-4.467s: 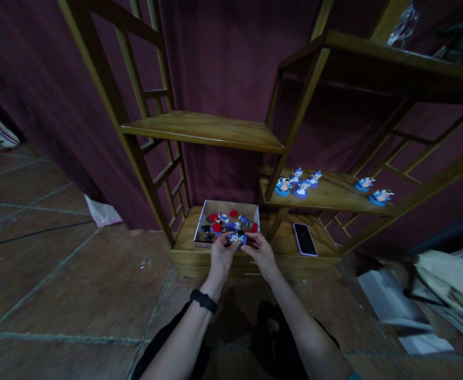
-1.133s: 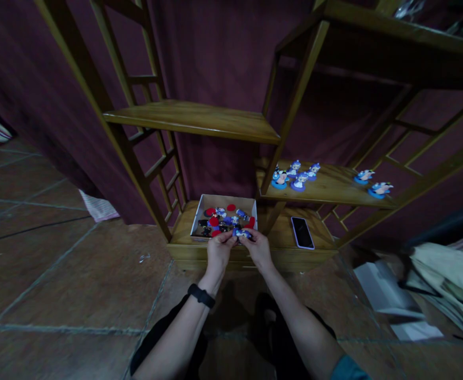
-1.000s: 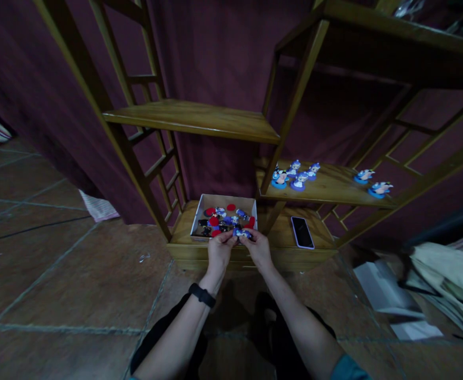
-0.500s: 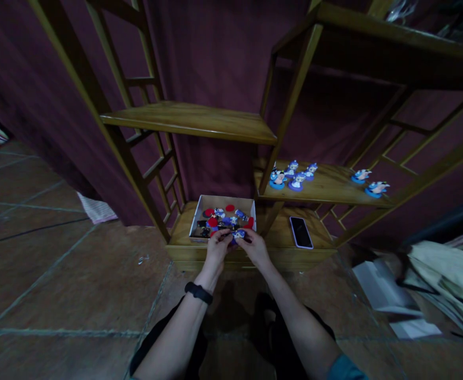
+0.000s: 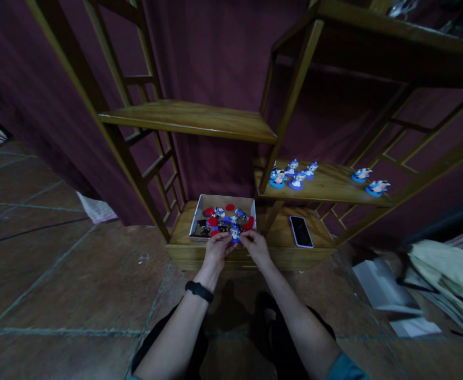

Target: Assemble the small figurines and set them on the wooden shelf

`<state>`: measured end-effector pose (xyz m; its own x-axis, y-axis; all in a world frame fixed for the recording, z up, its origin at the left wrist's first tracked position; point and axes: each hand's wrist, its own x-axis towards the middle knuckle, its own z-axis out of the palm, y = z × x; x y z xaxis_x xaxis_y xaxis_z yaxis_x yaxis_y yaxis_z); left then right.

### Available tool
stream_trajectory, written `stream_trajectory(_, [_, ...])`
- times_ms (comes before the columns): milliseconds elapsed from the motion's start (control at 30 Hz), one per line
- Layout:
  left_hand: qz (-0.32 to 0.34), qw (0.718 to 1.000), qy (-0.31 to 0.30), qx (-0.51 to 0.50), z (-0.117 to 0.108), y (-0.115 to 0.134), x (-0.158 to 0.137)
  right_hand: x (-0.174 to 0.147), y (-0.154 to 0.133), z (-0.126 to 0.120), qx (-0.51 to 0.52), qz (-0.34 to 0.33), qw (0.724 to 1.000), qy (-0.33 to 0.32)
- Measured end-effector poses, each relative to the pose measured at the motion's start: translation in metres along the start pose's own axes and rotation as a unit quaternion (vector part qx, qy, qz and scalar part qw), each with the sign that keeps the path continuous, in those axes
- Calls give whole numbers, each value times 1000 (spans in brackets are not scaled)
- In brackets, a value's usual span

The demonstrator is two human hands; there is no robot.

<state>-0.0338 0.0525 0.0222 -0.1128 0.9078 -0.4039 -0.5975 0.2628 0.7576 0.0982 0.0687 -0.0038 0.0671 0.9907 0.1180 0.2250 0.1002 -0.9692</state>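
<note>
Between my two hands is a small purple and white figurine (image 5: pixel 235 233), upright at the front edge of the box. My left hand (image 5: pixel 218 250) has its fingers closed on the figurine's left side and base. From the right, my right hand (image 5: pixel 256 246) pinches its other side. Just behind lies an open cardboard box (image 5: pixel 200 211), holding several loose figurines with red, purple and black parts. Fingers hide part of the held figurine's base and the box's front wall.
Several purple and white figurines (image 5: pixel 298 180) stand on the right shelf (image 5: pixel 330 184), with pink and blue figurines (image 5: pixel 377 188) at its ends. A phone (image 5: pixel 301 232) lies on the lower board. A wooden post (image 5: pixel 290 105) rises right of the box. Bags (image 5: pixel 445 279) lie on the floor.
The figurine has turned from a tilted pose to upright, facing me. My right fingers have shifted slightly to its side. The box and shelf figurines stay where they were.
</note>
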Motion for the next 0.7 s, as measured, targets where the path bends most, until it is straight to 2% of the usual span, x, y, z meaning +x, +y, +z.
stream_trajectory(267, [31, 999, 7, -23, 2, -5, -3, -9, -8, 6, 94, 35, 995, 6])
stream_trajectory(500, [-23, 999, -3, -45, 1, -1, 4, -7, -6, 7, 57, 15, 998, 20])
stream_trajectory(700, [-35, 998, -27, -37, -2, -1, 5, -5, -7, 5, 72, 45, 996, 0])
